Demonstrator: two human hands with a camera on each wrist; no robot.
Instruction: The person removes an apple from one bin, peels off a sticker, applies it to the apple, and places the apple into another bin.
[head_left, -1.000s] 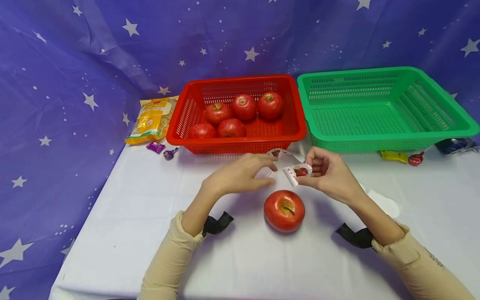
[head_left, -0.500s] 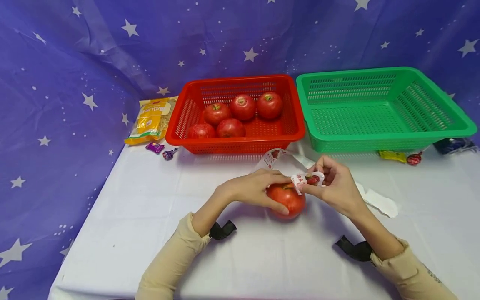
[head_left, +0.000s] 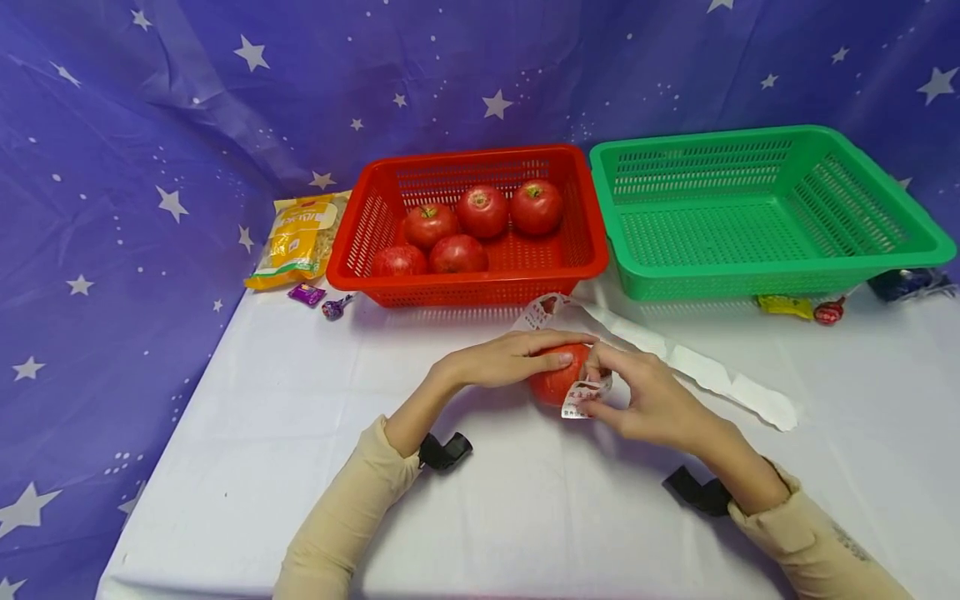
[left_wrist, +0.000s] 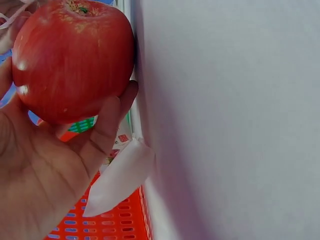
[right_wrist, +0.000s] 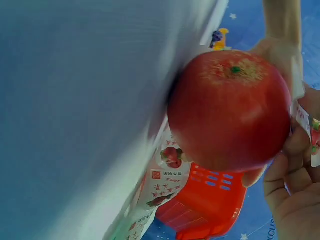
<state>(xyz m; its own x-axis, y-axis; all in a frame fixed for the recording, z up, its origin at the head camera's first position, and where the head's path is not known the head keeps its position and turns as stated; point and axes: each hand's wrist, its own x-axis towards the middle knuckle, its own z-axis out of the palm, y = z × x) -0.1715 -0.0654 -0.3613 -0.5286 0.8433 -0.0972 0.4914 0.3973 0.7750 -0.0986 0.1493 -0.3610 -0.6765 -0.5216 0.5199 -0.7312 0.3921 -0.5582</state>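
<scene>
Between the hands is a red apple [head_left: 553, 386], its stem end showing near the top of both wrist views. My left hand [head_left: 506, 358] grips it from the left and over its far side; in the left wrist view fingers and thumb curve around the apple [left_wrist: 75, 60]. At the apple's right, my right hand [head_left: 648, 400] pinches a printed label [head_left: 579, 403] between thumb and fingers, right at the front of the fruit. Behind the apple a strip of labels [right_wrist: 162, 185] with apple pictures curls up, and its white backing [head_left: 712, 372] trails right across the table.
A red basket [head_left: 480, 292] with several apples stands at the back, beside a green basket [head_left: 750, 287]. At left lie a yellow packet [head_left: 296, 242], a purple candy [head_left: 307, 293] and a lollipop [head_left: 335, 307]. A yellow candy [head_left: 784, 306] and red lollipop [head_left: 829, 312] lie before the green basket.
My left hand has come from beside the label strip onto the apple and shifted over its far side. My right hand has brought the label down from above the apple to its front right.
</scene>
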